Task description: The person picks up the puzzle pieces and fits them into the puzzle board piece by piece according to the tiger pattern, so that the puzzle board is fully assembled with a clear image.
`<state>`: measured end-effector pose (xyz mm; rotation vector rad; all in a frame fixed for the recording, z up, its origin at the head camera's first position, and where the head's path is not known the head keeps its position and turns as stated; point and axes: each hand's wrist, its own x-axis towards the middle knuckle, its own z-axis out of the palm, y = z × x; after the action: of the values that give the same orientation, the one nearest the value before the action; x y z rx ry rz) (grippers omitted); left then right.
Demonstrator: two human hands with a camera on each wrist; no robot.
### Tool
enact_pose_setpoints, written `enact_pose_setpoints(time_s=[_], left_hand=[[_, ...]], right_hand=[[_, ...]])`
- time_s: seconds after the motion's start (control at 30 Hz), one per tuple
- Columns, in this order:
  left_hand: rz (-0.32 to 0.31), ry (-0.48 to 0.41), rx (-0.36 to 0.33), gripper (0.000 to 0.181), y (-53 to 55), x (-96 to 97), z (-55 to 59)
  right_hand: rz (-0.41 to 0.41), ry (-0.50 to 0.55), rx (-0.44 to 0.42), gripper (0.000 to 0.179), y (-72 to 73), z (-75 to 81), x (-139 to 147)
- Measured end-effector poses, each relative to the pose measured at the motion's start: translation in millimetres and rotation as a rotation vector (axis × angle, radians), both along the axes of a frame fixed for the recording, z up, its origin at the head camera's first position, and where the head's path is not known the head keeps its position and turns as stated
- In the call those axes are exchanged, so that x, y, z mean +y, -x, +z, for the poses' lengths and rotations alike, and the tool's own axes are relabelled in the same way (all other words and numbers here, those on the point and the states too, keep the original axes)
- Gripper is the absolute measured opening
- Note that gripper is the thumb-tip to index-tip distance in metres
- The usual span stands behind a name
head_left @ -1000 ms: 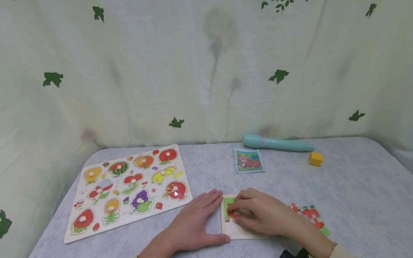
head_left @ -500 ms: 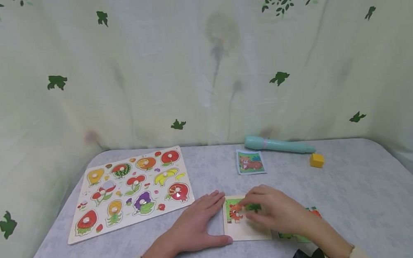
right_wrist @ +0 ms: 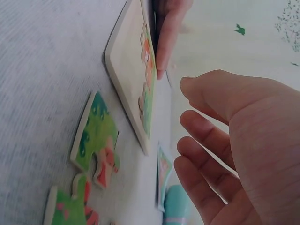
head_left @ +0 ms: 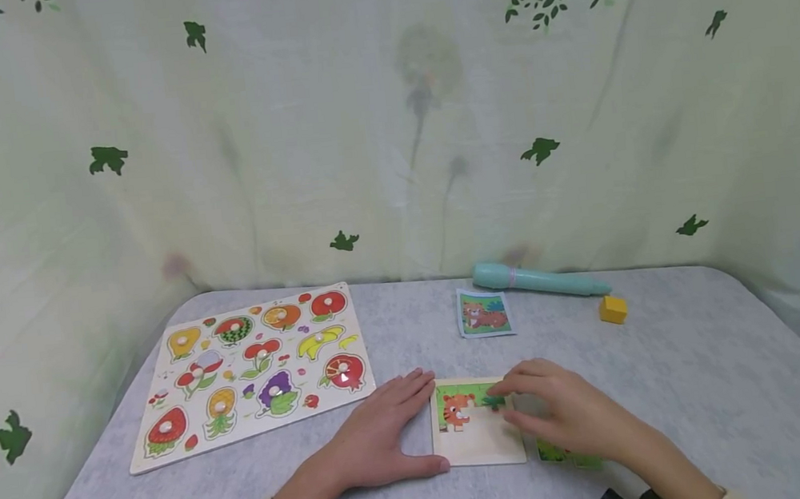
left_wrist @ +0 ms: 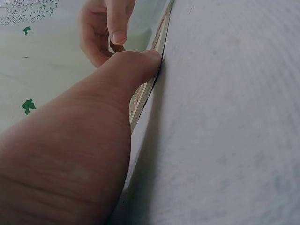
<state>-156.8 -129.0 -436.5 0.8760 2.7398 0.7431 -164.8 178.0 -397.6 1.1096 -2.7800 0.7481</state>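
A small wooden puzzle board [head_left: 482, 445] lies in front of me. Fitted puzzle pieces [head_left: 457, 409] along its upper part show an orange tiger's head and green leaves; the lower part is bare wood. My left hand [head_left: 380, 438] lies flat beside it, fingers straight, fingertip and thumb at its left edge. My right hand [head_left: 576, 411] hovers over the board's right edge, fingers relaxed; in the right wrist view nothing sits between thumb and fingertips. Loose puzzle pieces [right_wrist: 99, 133], green with red, lie right of the board, partly hidden under the right hand in the head view.
A large fruit puzzle board [head_left: 252, 436] occupies the table's left. Behind the small board lie a bear picture card [head_left: 485, 313] and a long turquoise object [head_left: 543, 279]. A yellow block [head_left: 612, 310] stands at the right. A printed curtain [head_left: 359, 125] surrounds the table.
My right hand has let go of the fitted pieces and moved right across the board, uncovering the tiger's head and leaves. My left hand stays at the board's left edge.
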Motion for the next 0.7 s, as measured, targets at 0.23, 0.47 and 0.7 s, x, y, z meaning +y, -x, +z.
enact_pose_setpoints(time_s=[0.23,0.47,0.7], left_hand=[[-0.002,0.006,0.005,0.102,1.1,-0.2,-0.8],[-0.002,0.000,-0.004,0.102,1.1,0.4,-0.7],[0.001,0.009,-0.004,0.103,1.1,-0.2,-0.5]], right_hand=[[-0.011,0.009,0.032,0.028,-3.2,-3.7,14.4],[-0.064,0.017,-0.048,0.029,-7.4,-2.4,28.7],[-0.071,0.044,-0.009,0.031,-9.5,-7.5,44.5]])
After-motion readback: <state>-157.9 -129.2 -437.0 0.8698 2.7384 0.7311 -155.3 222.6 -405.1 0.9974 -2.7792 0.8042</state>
